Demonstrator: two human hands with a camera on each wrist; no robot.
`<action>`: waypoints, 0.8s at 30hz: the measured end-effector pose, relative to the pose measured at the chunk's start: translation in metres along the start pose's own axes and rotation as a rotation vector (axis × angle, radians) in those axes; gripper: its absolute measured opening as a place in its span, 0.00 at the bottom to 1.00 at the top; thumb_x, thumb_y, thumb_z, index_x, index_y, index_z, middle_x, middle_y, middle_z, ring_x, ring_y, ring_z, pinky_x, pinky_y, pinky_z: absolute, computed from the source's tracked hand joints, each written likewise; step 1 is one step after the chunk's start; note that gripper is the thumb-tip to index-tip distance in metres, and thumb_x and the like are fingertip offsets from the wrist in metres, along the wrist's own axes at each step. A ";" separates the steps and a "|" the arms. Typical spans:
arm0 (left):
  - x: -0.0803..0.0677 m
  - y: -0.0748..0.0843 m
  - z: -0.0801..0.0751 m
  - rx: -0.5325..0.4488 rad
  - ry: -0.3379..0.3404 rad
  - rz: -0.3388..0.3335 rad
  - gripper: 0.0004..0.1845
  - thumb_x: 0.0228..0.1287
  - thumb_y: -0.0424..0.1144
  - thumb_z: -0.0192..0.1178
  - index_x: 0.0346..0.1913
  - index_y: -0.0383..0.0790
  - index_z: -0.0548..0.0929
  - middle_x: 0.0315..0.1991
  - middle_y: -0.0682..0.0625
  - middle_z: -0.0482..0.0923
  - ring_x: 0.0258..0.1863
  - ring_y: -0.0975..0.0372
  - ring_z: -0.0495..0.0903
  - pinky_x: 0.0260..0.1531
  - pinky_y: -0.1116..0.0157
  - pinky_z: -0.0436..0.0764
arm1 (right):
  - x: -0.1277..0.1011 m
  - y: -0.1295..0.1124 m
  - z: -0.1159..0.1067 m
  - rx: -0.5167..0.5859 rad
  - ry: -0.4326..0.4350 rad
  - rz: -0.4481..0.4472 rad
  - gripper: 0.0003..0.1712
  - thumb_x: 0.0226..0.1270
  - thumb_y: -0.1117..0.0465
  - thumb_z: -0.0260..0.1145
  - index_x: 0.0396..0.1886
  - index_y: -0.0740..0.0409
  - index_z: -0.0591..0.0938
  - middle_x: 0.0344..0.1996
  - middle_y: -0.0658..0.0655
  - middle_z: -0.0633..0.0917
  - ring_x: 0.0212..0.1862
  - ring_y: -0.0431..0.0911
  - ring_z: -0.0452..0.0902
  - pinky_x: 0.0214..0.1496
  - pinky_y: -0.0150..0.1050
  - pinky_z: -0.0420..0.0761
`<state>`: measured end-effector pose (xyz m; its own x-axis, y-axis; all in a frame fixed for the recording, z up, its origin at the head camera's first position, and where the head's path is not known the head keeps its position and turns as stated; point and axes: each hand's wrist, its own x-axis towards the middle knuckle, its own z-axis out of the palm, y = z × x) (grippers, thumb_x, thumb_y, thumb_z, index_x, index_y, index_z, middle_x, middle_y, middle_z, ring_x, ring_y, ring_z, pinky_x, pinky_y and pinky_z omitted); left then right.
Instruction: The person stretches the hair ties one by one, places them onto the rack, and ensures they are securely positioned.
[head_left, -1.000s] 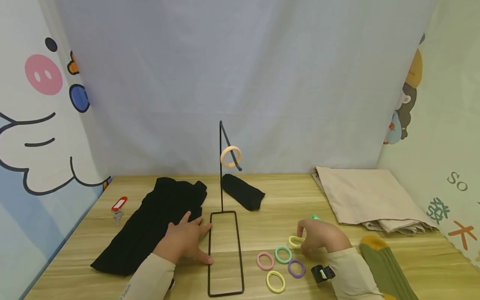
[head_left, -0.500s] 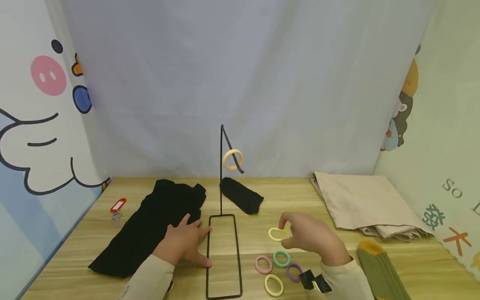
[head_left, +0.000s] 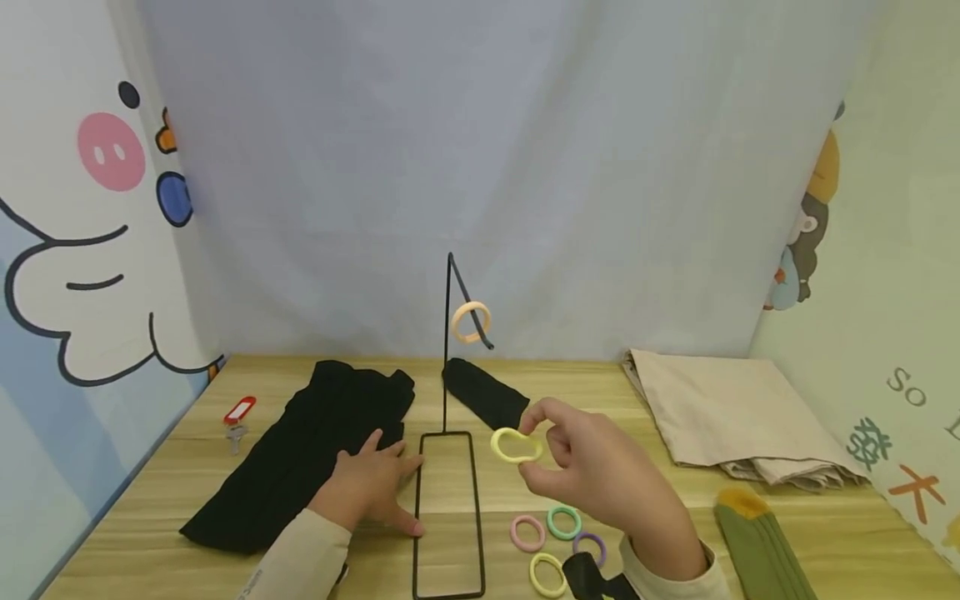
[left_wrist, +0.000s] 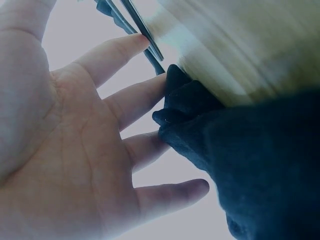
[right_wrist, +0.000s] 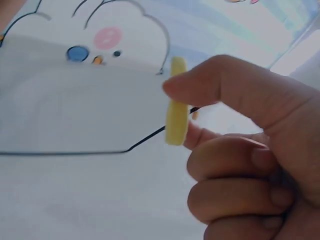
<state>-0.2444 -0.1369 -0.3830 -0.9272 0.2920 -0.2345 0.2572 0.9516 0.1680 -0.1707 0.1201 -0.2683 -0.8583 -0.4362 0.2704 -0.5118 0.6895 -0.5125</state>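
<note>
My right hand (head_left: 592,462) pinches the yellow ring (right_wrist: 177,122); I'd squeeze softly. My spread left hand (head_left: 367,486) touches the stand (head_left: 477,517) at nine o'clock.

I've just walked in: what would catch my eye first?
Probably the pale yellow ring that the right hand pinches, in the head view right of a black wire stand. Next comes the peach ring hung high on that stand. Far left is a large cartoon figure with a pink snout.

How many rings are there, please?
6: orange ring on the stand; yellow ring in the right hand; pink ring, green ring, purple ring and another yellow ring on the table. More may be hidden.
</note>
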 end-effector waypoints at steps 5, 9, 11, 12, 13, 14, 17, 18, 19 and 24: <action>-0.001 0.001 0.003 0.005 0.005 -0.001 0.51 0.31 0.67 0.70 0.65 0.54 0.69 0.69 0.46 0.61 0.71 0.42 0.48 0.53 0.30 0.57 | -0.006 -0.015 0.001 0.122 0.210 -0.217 0.17 0.48 0.69 0.68 0.37 0.50 0.76 0.12 0.42 0.54 0.17 0.29 0.47 0.20 0.24 0.56; -0.001 0.002 0.001 0.022 0.013 -0.003 0.50 0.32 0.67 0.70 0.65 0.54 0.69 0.69 0.47 0.61 0.71 0.42 0.48 0.54 0.31 0.57 | -0.003 -0.020 0.005 0.243 0.434 -0.410 0.21 0.41 0.75 0.70 0.36 0.57 0.76 0.12 0.47 0.54 0.17 0.33 0.48 0.20 0.25 0.58; -0.001 0.001 -0.001 0.022 0.018 -0.010 0.50 0.32 0.67 0.70 0.65 0.54 0.70 0.69 0.47 0.61 0.71 0.42 0.47 0.54 0.31 0.57 | 0.004 -0.023 0.008 0.291 0.555 -0.501 0.21 0.38 0.76 0.70 0.36 0.62 0.76 0.11 0.48 0.55 0.16 0.36 0.49 0.18 0.26 0.56; -0.001 0.001 -0.002 0.021 0.020 -0.012 0.50 0.32 0.67 0.70 0.65 0.54 0.70 0.69 0.47 0.61 0.71 0.42 0.47 0.54 0.31 0.57 | 0.008 -0.025 0.009 0.307 0.613 -0.531 0.20 0.38 0.75 0.70 0.36 0.64 0.76 0.10 0.48 0.55 0.15 0.36 0.49 0.18 0.26 0.55; 0.000 0.001 -0.002 0.019 0.021 -0.012 0.50 0.32 0.66 0.70 0.65 0.54 0.70 0.69 0.47 0.61 0.71 0.42 0.47 0.54 0.30 0.56 | 0.012 -0.026 0.011 0.324 0.668 -0.551 0.20 0.37 0.75 0.70 0.35 0.66 0.76 0.10 0.48 0.55 0.15 0.36 0.49 0.17 0.26 0.54; 0.000 0.001 -0.002 0.017 0.023 -0.012 0.50 0.32 0.66 0.70 0.65 0.54 0.70 0.69 0.46 0.62 0.71 0.43 0.47 0.54 0.30 0.56 | 0.016 -0.028 0.013 0.339 0.716 -0.567 0.20 0.37 0.75 0.69 0.35 0.68 0.76 0.10 0.48 0.55 0.15 0.36 0.48 0.16 0.25 0.52; 0.001 0.002 -0.002 0.017 0.023 -0.010 0.49 0.32 0.67 0.70 0.64 0.54 0.70 0.68 0.46 0.62 0.71 0.43 0.48 0.54 0.30 0.57 | 0.027 -0.035 0.020 0.396 0.826 -0.568 0.20 0.38 0.76 0.69 0.36 0.72 0.75 0.09 0.48 0.55 0.14 0.36 0.47 0.16 0.26 0.50; 0.001 0.002 -0.001 0.020 0.021 -0.009 0.49 0.32 0.67 0.70 0.64 0.55 0.71 0.68 0.47 0.62 0.71 0.43 0.48 0.54 0.31 0.57 | 0.030 -0.037 0.022 0.410 0.852 -0.545 0.20 0.39 0.76 0.69 0.36 0.72 0.75 0.09 0.48 0.55 0.14 0.36 0.47 0.16 0.26 0.51; 0.001 0.003 -0.001 0.020 0.018 -0.009 0.49 0.32 0.67 0.70 0.64 0.55 0.71 0.68 0.47 0.62 0.71 0.43 0.48 0.54 0.31 0.57 | 0.032 -0.038 0.023 0.417 0.871 -0.517 0.20 0.39 0.76 0.70 0.37 0.72 0.75 0.09 0.48 0.55 0.14 0.36 0.47 0.16 0.27 0.51; -0.002 0.002 -0.001 0.021 0.006 -0.027 0.50 0.32 0.68 0.69 0.64 0.55 0.70 0.68 0.47 0.62 0.71 0.43 0.48 0.55 0.31 0.58 | 0.041 -0.043 0.030 0.358 0.873 -0.316 0.21 0.43 0.70 0.75 0.38 0.66 0.77 0.09 0.48 0.55 0.14 0.35 0.48 0.17 0.31 0.55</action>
<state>-0.2421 -0.1353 -0.3812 -0.9354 0.2657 -0.2332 0.2378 0.9610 0.1412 -0.1827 0.0552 -0.2591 -0.4848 0.1078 0.8680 -0.8035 0.3371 -0.4907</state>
